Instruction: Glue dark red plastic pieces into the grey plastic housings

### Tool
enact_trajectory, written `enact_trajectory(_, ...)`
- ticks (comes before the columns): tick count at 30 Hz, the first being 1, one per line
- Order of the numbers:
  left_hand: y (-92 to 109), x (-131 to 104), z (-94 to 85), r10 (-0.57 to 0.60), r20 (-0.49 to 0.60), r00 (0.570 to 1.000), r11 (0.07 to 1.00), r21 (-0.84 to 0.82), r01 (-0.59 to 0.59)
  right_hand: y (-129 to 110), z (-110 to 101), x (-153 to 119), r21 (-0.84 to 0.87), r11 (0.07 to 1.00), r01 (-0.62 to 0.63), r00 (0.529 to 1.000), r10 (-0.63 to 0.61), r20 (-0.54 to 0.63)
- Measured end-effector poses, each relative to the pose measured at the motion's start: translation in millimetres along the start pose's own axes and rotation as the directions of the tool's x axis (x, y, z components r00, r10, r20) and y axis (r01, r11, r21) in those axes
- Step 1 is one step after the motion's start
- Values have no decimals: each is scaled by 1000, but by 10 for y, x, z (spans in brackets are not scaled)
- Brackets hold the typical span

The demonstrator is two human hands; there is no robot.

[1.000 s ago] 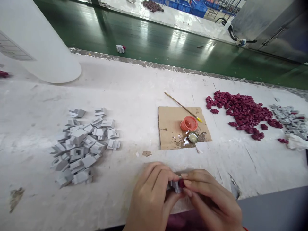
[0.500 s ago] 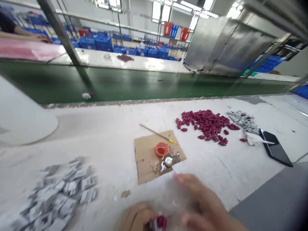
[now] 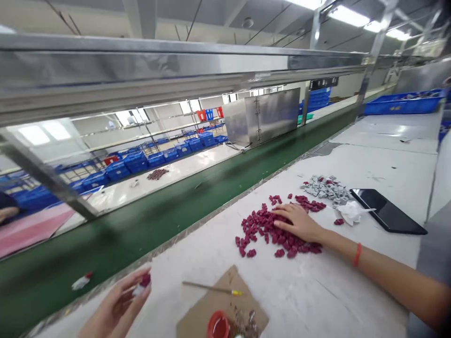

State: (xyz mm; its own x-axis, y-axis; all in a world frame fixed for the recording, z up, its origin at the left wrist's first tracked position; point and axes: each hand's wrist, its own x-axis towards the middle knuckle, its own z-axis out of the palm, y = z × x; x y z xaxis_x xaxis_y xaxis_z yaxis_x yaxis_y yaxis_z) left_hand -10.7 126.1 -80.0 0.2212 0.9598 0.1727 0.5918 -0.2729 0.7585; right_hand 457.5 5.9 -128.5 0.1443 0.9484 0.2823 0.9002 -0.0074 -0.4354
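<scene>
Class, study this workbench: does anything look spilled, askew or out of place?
Yes. Dark, glossy splotches stain the cardboard beside the small red cup, which appears to hold liquid; this looks like a spill, though its source is unclear. Also, one maroon piece lies apart from the maroon pile, near the crumpled white tissue.

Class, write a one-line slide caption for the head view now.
The left hand pinches a grey-and-maroon piece near the green belt, while the right hand lies over a maroon pile.
</scene>
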Motion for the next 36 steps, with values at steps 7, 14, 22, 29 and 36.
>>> enact_trajectory(7,447,1647,598,45,37,998,955,293,-54,-382,-31,-606,100,995,1,1000,-3,19)
enact_trajectory(14,521,2010,1034,-31,26,999,916,402,18,-114,-250,-672,140,990,23,986,1,-166)
enact_trajectory(22,1179,1071,2066,344,427,836,902,98,-421,751,-206,-51,70,995,-68,961,84,-262)
enact_trajectory(29,1193,333,2688,568,512,644,803,-174,-570,229,-43,-327,58,998,15,992,-8,-123)
enact_trajectory(36,1664,647,2651,524,548,652,826,-142,-545,250,-280,-709,88,986,-140,967,155,-200)
